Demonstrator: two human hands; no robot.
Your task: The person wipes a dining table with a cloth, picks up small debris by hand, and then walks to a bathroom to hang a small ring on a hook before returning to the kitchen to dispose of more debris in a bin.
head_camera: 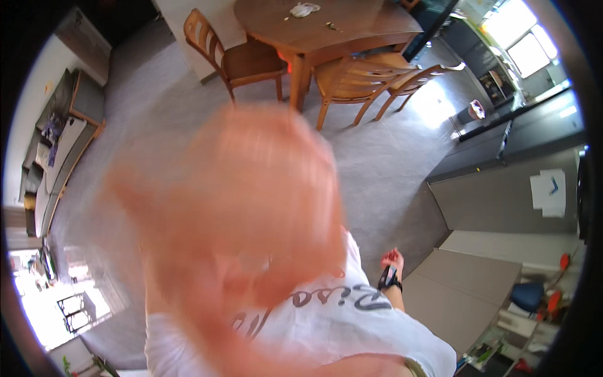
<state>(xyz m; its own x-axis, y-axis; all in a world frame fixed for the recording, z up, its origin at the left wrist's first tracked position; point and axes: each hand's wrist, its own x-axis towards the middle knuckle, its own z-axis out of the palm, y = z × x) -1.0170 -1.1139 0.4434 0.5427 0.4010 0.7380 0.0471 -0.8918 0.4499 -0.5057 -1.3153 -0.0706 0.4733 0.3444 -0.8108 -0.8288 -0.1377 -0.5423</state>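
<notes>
My left hand (264, 198), raised very close to the camera, fills the middle of the view. It is heavily blurred, so its fingers and anything in them cannot be made out. Lower right, my right hand (393, 258) hangs beside my body, small in the view, with a black watch (389, 278) on the wrist. Its fingers look bent, and no object shows in them. Between the hands is my white T-shirt (330, 311) with dark lettering. Beyond the left hand, a wooden dining table (325, 40) holds a crumpled white cloth or tissue (305, 9) and small scraps.
Wooden chairs (247, 59) stand around the table on a grey floor (377, 155). A grey sofa (63, 151) lies along the left wall. Right are dark glass partitions, a grey panel (494, 202) with white paper (546, 193), and cluttered shelves (518, 325). A bin (466, 114) stands farther back.
</notes>
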